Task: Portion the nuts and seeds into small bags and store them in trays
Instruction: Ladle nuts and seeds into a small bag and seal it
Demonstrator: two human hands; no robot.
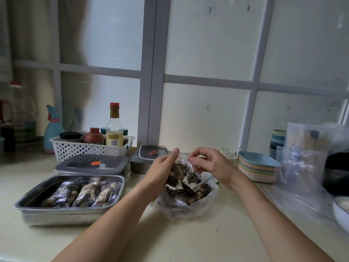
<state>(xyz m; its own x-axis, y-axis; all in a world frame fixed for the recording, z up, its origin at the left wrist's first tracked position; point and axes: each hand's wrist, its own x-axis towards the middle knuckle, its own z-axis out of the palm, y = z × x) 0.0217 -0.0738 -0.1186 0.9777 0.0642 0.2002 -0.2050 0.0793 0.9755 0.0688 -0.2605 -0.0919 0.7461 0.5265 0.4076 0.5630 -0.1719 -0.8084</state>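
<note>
- Now the left hand (pixel 162 167) is wrapped around a small bag (pixel 179 173) stuffed with peanuts and striped seeds, held just above the open bulk bag (pixel 188 203) on the desk (pixel 170 239).
- The right hand (pixel 213 167) has its fingers (pixel 194 158) pinching that bag's clear top edge, seemingly at the seal, though the plastic is too faint to say whether it is closed.
- First risk: a bag this full may refuse to zip, and a squeeze from the left could push seeds out of the mouth.
- Second: any spill that misses the bulk bag scatters across the desk.
- Third: the spoon (pixel 200 183) lies loose in the bulk bag, and a knocked handle could flick nuts out.
- The steel tray (pixel 71 214) at left holds three packed bags (pixel 85 193); a careless drop there could pop a weak seal.
</note>
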